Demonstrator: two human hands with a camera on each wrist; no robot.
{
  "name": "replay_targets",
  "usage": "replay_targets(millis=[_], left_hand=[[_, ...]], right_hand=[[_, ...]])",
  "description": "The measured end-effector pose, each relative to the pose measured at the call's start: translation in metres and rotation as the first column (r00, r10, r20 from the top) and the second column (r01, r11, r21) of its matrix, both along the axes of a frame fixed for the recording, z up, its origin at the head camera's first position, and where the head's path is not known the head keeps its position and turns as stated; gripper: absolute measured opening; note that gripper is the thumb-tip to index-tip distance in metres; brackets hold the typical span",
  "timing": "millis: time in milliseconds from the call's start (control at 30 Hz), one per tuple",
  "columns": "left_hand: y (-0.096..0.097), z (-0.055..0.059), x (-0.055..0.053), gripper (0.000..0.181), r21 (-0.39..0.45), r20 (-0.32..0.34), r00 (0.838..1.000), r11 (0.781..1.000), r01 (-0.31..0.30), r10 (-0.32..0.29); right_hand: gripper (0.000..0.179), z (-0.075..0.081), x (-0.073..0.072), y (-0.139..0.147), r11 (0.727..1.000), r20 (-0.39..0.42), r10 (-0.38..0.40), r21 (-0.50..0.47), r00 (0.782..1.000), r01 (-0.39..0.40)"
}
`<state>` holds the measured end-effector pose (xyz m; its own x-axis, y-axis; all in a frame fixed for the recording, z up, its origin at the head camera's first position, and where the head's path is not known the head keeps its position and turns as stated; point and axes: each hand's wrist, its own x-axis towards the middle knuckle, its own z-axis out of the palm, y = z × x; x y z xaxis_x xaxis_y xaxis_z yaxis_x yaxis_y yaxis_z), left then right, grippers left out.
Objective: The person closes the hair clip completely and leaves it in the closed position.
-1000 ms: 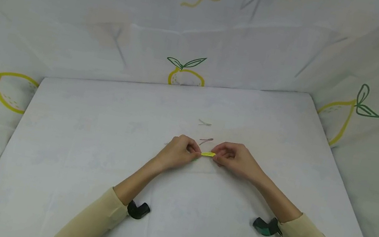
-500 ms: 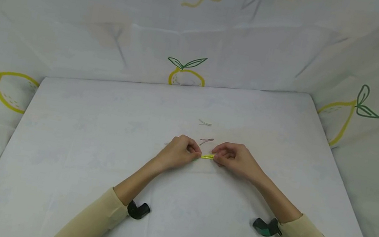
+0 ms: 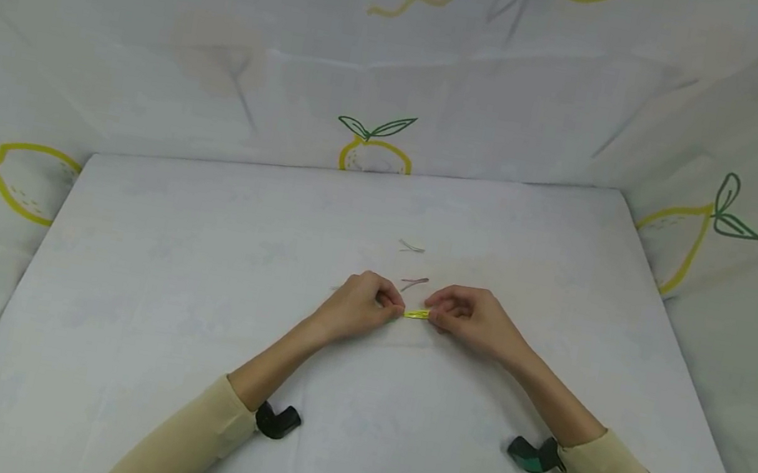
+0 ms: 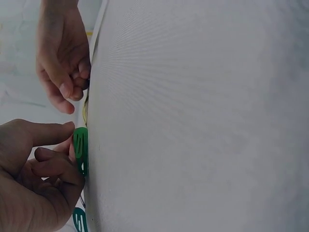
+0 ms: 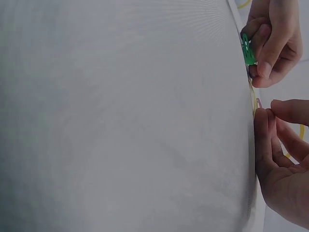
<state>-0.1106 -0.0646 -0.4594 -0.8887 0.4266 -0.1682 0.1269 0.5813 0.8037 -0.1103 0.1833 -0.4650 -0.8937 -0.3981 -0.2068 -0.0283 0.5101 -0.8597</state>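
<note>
A slim yellow hair clip (image 3: pixel 417 313) lies between the two hands near the middle of the white table. My left hand (image 3: pixel 361 304) pinches its left end, while the thumb and fingers of my right hand (image 3: pixel 470 314) pinch the right end. In the left wrist view, the yellow clip (image 4: pixel 85 112) shows only as a thin strip. A green snap hair clip (image 4: pixel 81 150) sits right by the left hand's fingers; whether they touch it cannot be told. Just behind the hands, a reddish V-shaped hair clip (image 3: pixel 414 283) lies on the table.
Farther back rests a thin greyish V-shaped piece (image 3: pixel 412 247). Low in the left wrist view, a teal snap clip (image 4: pixel 79 220) shows beside the left hand. Lemon-printed white cloth (image 3: pixel 192 85) hangs behind the table (image 3: pixel 196 238). Black wrist devices (image 3: pixel 277 421) sit at both cuffs.
The yellow hair clip has tilted slightly, its left end dropping a little lower. Both hands have stayed nearly in place, and the head view has shifted slightly.
</note>
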Motion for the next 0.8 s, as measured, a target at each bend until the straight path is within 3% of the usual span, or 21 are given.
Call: replay_targets(millis=[367,800], left_hand=[[-0.002,0.005,-0.002,0.010,0.017,0.009,1.000,1.000,-0.010,0.010],[-0.006,0.003,-0.008,0.011,0.032,-0.020,0.999,0.999,-0.029,0.029]], right_hand=[[0.021,0.001,-0.004,0.003,1.000,0.015,0.014,-0.025,1.000,-0.013],[0.022,0.005,-0.012,0.003,1.000,-0.011,-0.001,-0.015,1.000,0.001]])
